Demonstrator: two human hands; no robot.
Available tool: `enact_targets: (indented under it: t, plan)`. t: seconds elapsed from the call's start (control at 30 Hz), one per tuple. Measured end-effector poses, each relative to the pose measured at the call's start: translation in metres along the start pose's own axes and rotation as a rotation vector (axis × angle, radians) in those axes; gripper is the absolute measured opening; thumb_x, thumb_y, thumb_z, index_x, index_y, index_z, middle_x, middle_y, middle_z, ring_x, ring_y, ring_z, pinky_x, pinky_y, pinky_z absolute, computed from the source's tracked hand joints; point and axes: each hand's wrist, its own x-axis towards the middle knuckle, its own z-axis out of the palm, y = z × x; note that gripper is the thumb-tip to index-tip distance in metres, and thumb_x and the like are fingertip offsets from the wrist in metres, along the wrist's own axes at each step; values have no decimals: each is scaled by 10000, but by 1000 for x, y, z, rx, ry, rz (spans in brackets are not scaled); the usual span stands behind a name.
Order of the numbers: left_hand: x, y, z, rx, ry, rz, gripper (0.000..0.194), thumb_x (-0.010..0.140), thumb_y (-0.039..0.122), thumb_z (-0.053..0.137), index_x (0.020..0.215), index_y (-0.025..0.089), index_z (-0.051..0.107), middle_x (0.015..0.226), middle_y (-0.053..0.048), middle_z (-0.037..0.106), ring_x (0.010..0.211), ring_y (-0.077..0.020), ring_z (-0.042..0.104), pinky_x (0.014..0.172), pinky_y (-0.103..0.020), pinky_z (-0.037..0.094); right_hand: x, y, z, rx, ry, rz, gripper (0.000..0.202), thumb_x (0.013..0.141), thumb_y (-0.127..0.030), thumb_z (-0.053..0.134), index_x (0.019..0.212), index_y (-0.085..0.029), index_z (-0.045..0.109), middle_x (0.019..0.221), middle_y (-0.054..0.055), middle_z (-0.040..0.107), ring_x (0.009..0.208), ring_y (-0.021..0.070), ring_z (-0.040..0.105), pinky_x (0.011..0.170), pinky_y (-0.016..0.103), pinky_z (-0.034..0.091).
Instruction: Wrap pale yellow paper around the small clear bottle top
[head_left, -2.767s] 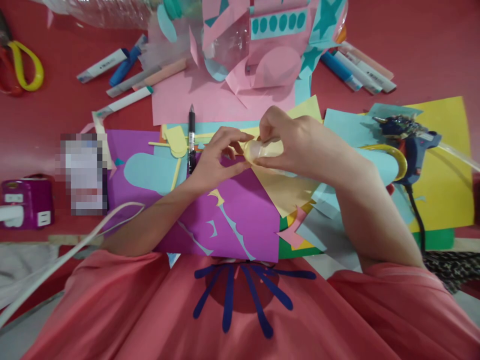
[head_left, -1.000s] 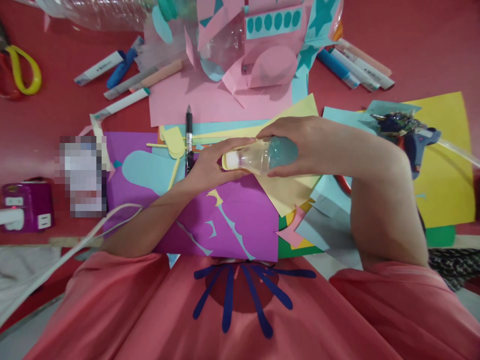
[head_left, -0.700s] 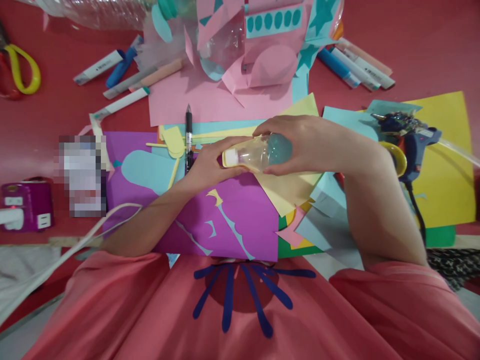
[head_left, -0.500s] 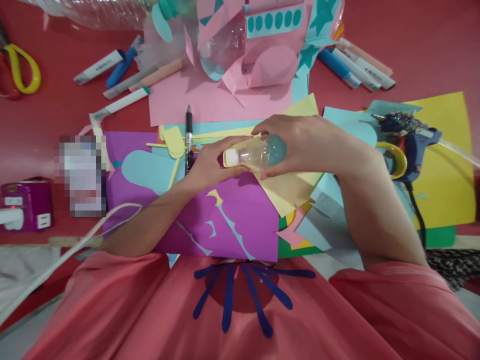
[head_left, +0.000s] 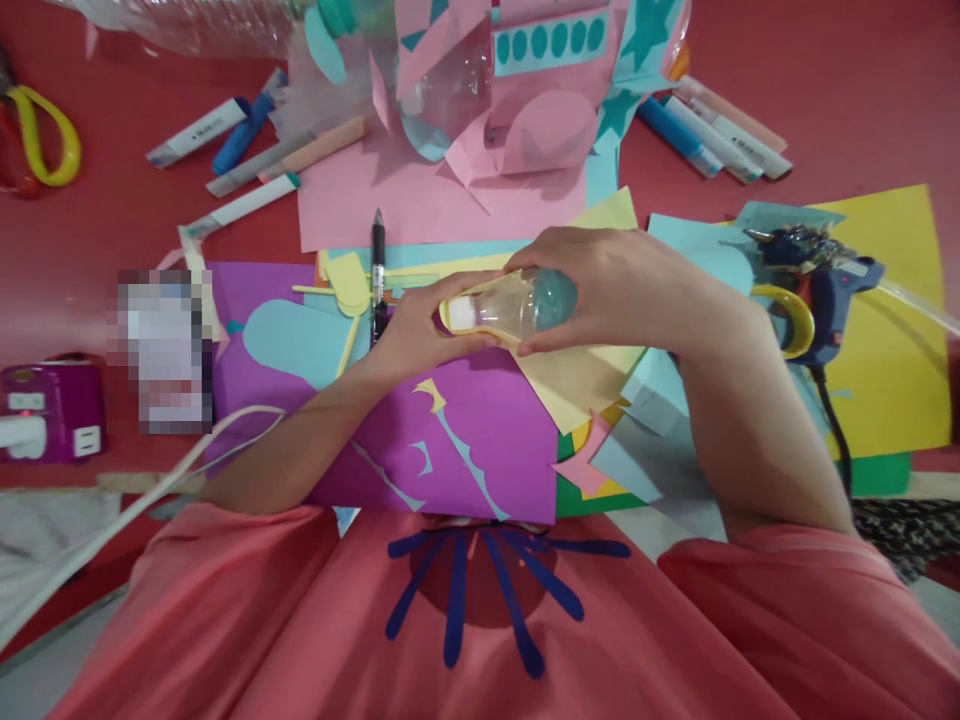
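Note:
A small clear bottle (head_left: 506, 308) lies on its side between my hands, its white cap to the left and a blue-green round piece at its right end. My left hand (head_left: 420, 325) grips the cap end, where a thin yellow strip runs around the bottle. Fingers of my right hand (head_left: 592, 285) wrap the other end. Beneath are a purple sheet (head_left: 495, 410) and a pale yellow sheet (head_left: 574, 385). A black pen (head_left: 378, 255) lies beside my left hand, near a light blue paper shape (head_left: 289, 340).
A glue gun (head_left: 832, 300) rests on yellow paper at the right. Markers (head_left: 247, 205) lie at the upper left and upper right. Behind stands a pink paper-covered bottle model (head_left: 547, 110). Scissors (head_left: 49, 140), a purple power adapter (head_left: 56, 410) and a white cable (head_left: 150, 505) are leftward.
The bottle has turned slightly in my hands, and more of the yellow strip shows around its cap end. Both hands have barely shifted.

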Motion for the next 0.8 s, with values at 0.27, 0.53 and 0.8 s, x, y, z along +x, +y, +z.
enact_targets:
  t: [0.27,0.53,0.8]
  plan:
    - [0,-1,-1,2,9,-1,663,757,579,800,1314,257,642,1295,-53,722,1165,-241,701,1009,-373,564,0,-2,0,-31,-12,-16,618,799,-505,729,1309,-167,640,1257,155,699,1130,364,668,827,408,498]
    - [-1,-3,0,21,4,-24,641,758,483,830,1327,261,632,1308,-53,715,1189,-254,689,1025,-400,558,1,-5,8,-210,6,-43,723,772,-565,760,1332,-134,608,1252,170,684,1074,377,688,692,372,468]
    - [0,-5,0,24,19,-20,643,731,495,845,1282,254,617,1269,-40,710,1142,-243,691,972,-381,569,2,-7,10,-217,39,-18,610,806,-547,670,1287,-173,624,1219,144,694,1013,351,689,669,362,448]
